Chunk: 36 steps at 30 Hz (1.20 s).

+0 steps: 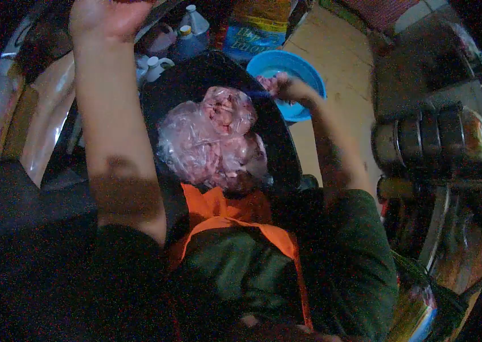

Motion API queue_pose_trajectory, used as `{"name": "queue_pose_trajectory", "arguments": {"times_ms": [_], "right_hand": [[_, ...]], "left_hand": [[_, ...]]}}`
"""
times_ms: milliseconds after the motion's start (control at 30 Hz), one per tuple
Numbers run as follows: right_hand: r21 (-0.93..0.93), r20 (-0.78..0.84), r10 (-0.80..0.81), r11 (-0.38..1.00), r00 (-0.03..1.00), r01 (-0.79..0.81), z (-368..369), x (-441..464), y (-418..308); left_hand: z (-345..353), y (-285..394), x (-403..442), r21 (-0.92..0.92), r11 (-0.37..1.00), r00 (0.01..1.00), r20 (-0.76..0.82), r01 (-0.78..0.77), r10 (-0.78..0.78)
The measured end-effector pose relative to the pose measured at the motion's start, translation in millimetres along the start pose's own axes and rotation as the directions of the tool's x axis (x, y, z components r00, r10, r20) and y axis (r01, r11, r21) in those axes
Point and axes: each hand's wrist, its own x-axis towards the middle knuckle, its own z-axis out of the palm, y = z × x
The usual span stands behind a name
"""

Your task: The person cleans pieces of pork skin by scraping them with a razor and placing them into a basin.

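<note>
My right hand [298, 91] reaches over a blue basin [318, 68], its fingers closed around pinkish pieces of raw meat [272, 84]. Motion and dim light blur those fingers a little. At the top left, only the wrist and lower palm of my left hand [110, 20] show; its fingers lie beyond the frame's edge. Between my forearms, a clear plastic bag [181, 142] holds pink raw meat. It rests on a black surface, with more meat [227, 111] bunched at its upper right.
Grey bottles [195, 23], one with a yellow cap, stand behind the black surface. Beside them is a blue and yellow printed sack [257, 28]. Tan cardboard [332, 51] lies under the basin. To the right are stacked dark metal cylinders [429, 137]. An orange apron [229, 208] covers my front.
</note>
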Motion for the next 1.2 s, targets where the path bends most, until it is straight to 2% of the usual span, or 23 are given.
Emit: {"name": "queue_pose_trajectory", "arguments": {"times_ms": [33,100,133,167,200,233,300,333,367,400,433,467,500,567,633,700,733,800,833,900,1033,1133,1200], "right_hand": [[-0.505,0.004,-0.224,0.841,0.975,0.195,6.3,-0.5,20.4],[-0.866,0.102,-0.409,0.412,0.907,0.284,8.3,-2.1,12.9],[-0.387,-0.054,-0.157,0.914,0.986,0.124,2.7,3.5,8.1],[0.273,-0.012,0.151,0.951,0.988,-0.142,-0.1,7.2,3.6],[0.437,0.005,0.118,0.893,0.993,-0.108,5.3,11.0,11.2],[0.438,-0.004,0.113,0.893,0.994,-0.1,7.4,11.2,14.2],[0.117,-0.078,0.27,0.958,0.96,-0.26,11.6,9.0,16.2],[-0.044,-0.136,0.334,0.938,0.933,-0.343,12.7,7.9,15.4],[-0.045,-0.151,0.321,0.943,0.935,-0.33,10.0,7.1,13.2],[0.402,-0.139,0.156,0.911,0.978,-0.088,4.5,7.5,8.3],[0.752,-0.203,-0.019,0.637,0.979,0.168,-0.5,9.6,3.4],[0.765,-0.309,-0.113,0.56,0.944,0.318,-2.7,3.2,-11.4],[0.752,-0.329,-0.148,0.556,0.932,0.354,-3.8,-5.0,-28.4],[0.766,-0.469,-0.331,0.309,0.819,0.564,-1.6,-27.4,-62.2],[0.692,-0.534,-0.333,0.355,0.777,0.628,4.0,-38.8,-90.1],[0.459,-0.579,-0.434,0.526,0.69,0.716,8.0,-59.4,-112.5],[0.456,-0.583,-0.437,0.522,0.685,0.721,9.5,-69.6,-124.6],[0.256,-0.58,-0.37,0.763,0.725,0.594,13.4,-86.5,-147.0],[0.263,-0.582,-0.364,0.761,0.727,0.592,15.9,-84.8,-148.6],[-0.065,-0.607,-0.458,0.843,0.65,0.533,17.7,-86.2,-153.0],[-0.185,-0.689,-0.443,0.872,0.573,0.452,21.2,-91.5,-155.2],[-0.194,-0.766,-0.401,0.89,0.503,0.414,30.3,-89.4,-159.2],[-0.232,-0.731,-0.509,0.812,0.455,0.535,37.4,-76.3,-160.0]], "left_hand": [[-0.3,-0.1,-1.6,0.019,1.0,1.0,-0.021,-0.003,0.003],[-5.4,3.2,-1.6,0.038,0.999,1.0,-0.023,-0.007,0.008],[-14.5,5.0,3.4,0.014,0.999,0.994,0.105,0.036,-0.038],[-17.6,5.4,3.4,-0.004,0.997,0.969,0.233,0.083,-0.08],[-21.1,2.4,3.0,-0.005,0.997,0.969,0.233,0.083,-0.08],[-21.7,-2.1,3.0,0.001,0.997,0.987,0.141,0.073,-0.073],[-36.4,-4.9,10.5,0.011,0.998,0.997,0.059,0.056,-0.056],[-63.6,-2.4,28.1,-0.054,0.98,0.966,0.186,0.192,-0.18],[-81.3,-3.1,36.8,-0.097,0.939,0.904,0.321,0.329,-0.283],[-80.9,-12.8,32.1,-0.066,0.949,0.905,0.328,0.31,-0.272],[-83.5,-23.0,32.1,-0.131,0.914,0.857,0.419,0.385,-0.301],[-70.3,-33.9,21.7,-0.15,0.923,0.893,0.347,0.354,-0.286],[-56.4,-46.8,7.5,-0.172,0.933,0.927,0.266,0.315,-0.264],[-51.3,-69.8,-2.8,-0.201,0.924,0.94,0.174,0.326,-0.294],[-52.5,-81.5,-13.1,-0.173,0.914,0.927,0.146,0.367,-0.345],[-41.2,-90.1,-25.8,-0.087,0.944,0.946,0.103,0.317,-0.308],[-40.7,-93.3,-27.9,-0.039,0.954,0.951,0.1,0.298,-0.293],[-30.7,-96.7,-34.5,0.018,0.956,0.955,0.048,0.293,-0.294],[-31.6,-100.2,-35.9,0.022,0.954,0.953,0.045,0.298,-0.299],[-27.2,-104.3,-40.0,0.013,0.941,0.937,0.09,0.337,-0.337],[-15.4,-112.6,-54.4,0.001,0.937,0.936,0.041,0.349,-0.349],[-14.7,-117.4,-63.7,-0.044,0.936,0.93,0.14,0.349,-0.341],[-9.0,-116.7,-67.8,0.057,0.943,0.943,0.051,0.327,-0.33]]}}
